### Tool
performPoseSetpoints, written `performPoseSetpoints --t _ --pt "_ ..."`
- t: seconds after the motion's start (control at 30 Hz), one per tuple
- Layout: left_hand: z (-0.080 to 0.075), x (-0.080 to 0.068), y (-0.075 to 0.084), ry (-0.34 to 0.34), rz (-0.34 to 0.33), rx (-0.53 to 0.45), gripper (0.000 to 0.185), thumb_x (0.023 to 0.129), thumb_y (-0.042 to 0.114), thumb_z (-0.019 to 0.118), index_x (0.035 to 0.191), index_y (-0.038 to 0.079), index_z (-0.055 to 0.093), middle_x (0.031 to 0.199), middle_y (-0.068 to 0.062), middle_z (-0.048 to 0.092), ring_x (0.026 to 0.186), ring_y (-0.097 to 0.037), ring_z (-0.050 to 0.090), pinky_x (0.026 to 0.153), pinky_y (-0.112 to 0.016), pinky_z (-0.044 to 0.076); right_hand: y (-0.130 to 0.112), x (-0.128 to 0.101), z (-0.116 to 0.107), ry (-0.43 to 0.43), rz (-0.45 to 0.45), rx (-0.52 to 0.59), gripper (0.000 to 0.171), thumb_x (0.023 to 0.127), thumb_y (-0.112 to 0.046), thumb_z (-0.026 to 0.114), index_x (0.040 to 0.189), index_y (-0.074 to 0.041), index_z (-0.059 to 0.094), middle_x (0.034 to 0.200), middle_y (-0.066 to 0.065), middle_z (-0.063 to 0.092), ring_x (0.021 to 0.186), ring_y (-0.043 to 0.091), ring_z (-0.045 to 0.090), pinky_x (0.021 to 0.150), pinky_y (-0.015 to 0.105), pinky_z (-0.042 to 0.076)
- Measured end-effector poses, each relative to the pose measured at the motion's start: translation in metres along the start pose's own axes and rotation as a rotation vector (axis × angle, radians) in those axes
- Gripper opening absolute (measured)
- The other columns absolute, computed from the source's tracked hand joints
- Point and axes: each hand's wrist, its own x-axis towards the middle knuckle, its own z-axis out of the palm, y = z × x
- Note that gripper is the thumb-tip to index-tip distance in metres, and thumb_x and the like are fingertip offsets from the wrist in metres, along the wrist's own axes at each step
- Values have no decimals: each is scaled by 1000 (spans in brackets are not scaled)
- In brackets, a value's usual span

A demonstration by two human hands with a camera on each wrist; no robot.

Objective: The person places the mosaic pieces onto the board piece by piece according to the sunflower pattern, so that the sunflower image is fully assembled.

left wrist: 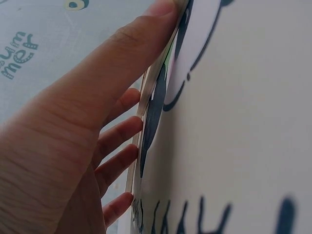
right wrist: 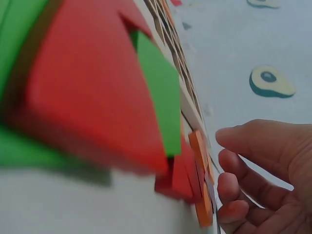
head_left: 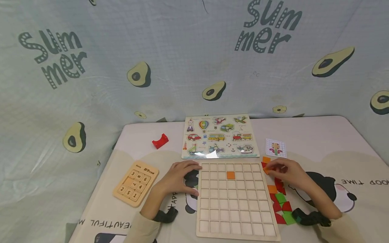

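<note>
A wooden grid board lies in front of me, with one orange square tile in a cell of its upper part. Along the board's left edge rests my left hand, thumb and fingers spread apart; the left wrist view shows the thumb and fingertips against that edge. Just beyond the right edge, my right hand pinches another orange square tile among the loose pieces. Its thumb and curled fingers show in the right wrist view, close to red and orange pieces.
Red, green and orange tiles lie loosely along the board's right side. A small pattern card is behind them. Behind the board lies a vehicle picture puzzle. To the left are a wooden number puzzle and a red curved block.
</note>
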Motion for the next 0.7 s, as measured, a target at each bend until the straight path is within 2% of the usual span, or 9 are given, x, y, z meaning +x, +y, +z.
performPoseSetpoints --t 0.23,0.47,0.7 --pt "0 1 -2 -1 5 -5 82 64 51 87 136 22 56 145 -2 47 138 -22 37 110 -50 27 4 -4 -4 9 19 -54 18 81 -2 75 99 -1 71 85 -1 59 72 4 47 62 20 46" --pt "0 0 -1 -2 4 -10 83 64 50 87 136 22 56 145 -2 47 138 -21 37 109 -50 28 5 -3 -8 -4 34 -113 18 80 -5 78 96 -3 71 83 -1 58 72 4 48 65 19 50" --pt "1 0 -1 3 5 -5 83 64 50 88 135 22 57 145 -2 47 137 -22 37 109 -50 28 9 -5 -10 -10 28 -117 21 77 -5 79 95 -2 70 84 1 58 72 4 46 63 18 48"
